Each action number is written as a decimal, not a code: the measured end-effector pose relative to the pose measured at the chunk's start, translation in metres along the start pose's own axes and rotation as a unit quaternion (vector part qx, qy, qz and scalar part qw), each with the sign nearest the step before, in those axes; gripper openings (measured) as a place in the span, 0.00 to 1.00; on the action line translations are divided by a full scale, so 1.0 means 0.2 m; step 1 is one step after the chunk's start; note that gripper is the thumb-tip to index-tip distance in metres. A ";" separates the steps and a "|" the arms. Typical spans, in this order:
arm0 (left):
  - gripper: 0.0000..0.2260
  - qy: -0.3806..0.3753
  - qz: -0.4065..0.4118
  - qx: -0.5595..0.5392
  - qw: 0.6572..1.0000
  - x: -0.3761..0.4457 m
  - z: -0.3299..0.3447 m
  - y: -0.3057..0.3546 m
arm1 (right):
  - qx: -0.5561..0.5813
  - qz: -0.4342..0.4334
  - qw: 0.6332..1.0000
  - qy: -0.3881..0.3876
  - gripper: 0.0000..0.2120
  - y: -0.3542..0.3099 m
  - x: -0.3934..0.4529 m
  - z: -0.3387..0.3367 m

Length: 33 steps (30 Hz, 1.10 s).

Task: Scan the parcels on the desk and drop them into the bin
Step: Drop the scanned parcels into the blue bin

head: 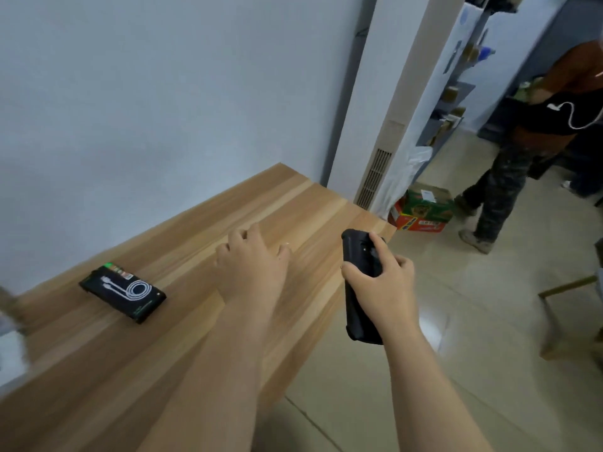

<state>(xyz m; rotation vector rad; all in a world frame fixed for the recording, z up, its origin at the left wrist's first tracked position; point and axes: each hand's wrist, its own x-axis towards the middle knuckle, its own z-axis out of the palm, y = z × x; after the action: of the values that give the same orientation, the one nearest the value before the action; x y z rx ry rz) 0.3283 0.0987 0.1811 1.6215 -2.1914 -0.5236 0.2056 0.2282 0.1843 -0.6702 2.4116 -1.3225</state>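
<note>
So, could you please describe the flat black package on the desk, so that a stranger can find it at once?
Start from the long wooden desk that runs along the pale wall. The flat black package lies on the desk's left part, to the left of the left hand. A white coiled cable is printed on its top, and it has a green edge; the black scanner is in the right hand.

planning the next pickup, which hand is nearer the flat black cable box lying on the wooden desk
Left. The left hand hovers over the desk just right of the flat black cable box; the right hand, gripping the black handheld scanner, is farther right, past the desk edge.
</note>
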 end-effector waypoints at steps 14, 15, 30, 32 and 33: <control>0.29 0.095 -0.293 0.065 0.949 0.61 0.13 -0.22 | -0.060 -0.142 0.941 -0.302 0.34 -0.30 0.90 0.84; 0.29 0.100 -0.314 0.068 0.942 0.63 0.15 -0.22 | -0.065 -0.161 0.931 -0.322 0.34 -0.32 0.94 0.89; 0.25 0.119 -0.478 0.108 0.863 0.73 0.37 -0.65 | -0.134 -0.190 0.845 -0.482 0.34 -0.29 1.03 1.60; 0.26 0.102 -0.481 0.109 0.864 0.75 0.45 -0.74 | -0.154 -0.191 0.838 -0.488 0.34 -0.25 1.03 1.70; 0.26 0.090 -0.480 0.106 0.866 0.77 0.49 -0.78 | -0.163 -0.192 0.835 -0.489 0.34 -0.23 1.03 1.75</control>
<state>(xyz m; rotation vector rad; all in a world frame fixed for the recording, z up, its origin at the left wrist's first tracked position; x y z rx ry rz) 0.3661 -0.0833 0.0301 2.7143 -1.1982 -0.3402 0.2098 -0.1504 0.0290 -1.5274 1.6533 -0.4117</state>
